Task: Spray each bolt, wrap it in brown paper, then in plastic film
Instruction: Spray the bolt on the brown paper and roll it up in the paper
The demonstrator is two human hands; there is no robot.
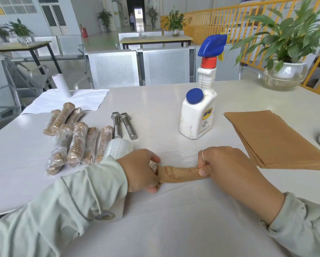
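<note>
WD-40 reads in yellow on the white spray bottle (pixel 199 115), blue trigger head and blue side cap, standing upright centre-right of the frame; smaller print below the logo is too small to read.

Lower centre: a bolt wrapped in brown paper (pixel 179 174) lies crosswise on the white table (pixel 174 219), on a clear sheet of plastic film (pixel 176 156) that shows only as a faint glare just beyond it. Left hand (pixel 138 171) has its fingers curled round the left end of the wrapped bolt, pinching the twisted paper there. Right hand (pixel 224 166), ring on one finger, grips the right end w/ fingers curled and the thumb tip pressed on the paper.

Just beyond the left wrist — a roll of plastic film (pixel 119 147), touching the threaded tips of two bare steel bolts (pixel 124 125) that lie side by side, hex heads pointing away. Left of those, a pile of finished bolts in paper and film (pixel 75 138), approx. eight, near the table's left edge. A white tube (pixel 61 86) stands on a white sheet (pixel 68 101) at upper left.

Right side: a stack of brown paper sheets (pixel 278 140), well apart from the right hand, its far corner running to the frame's right edge. Open table between bottle and hands, and wide bare surface in front of the forearms. Potted plant in a glass bowl (pixel 285 71) at upper right.
</note>
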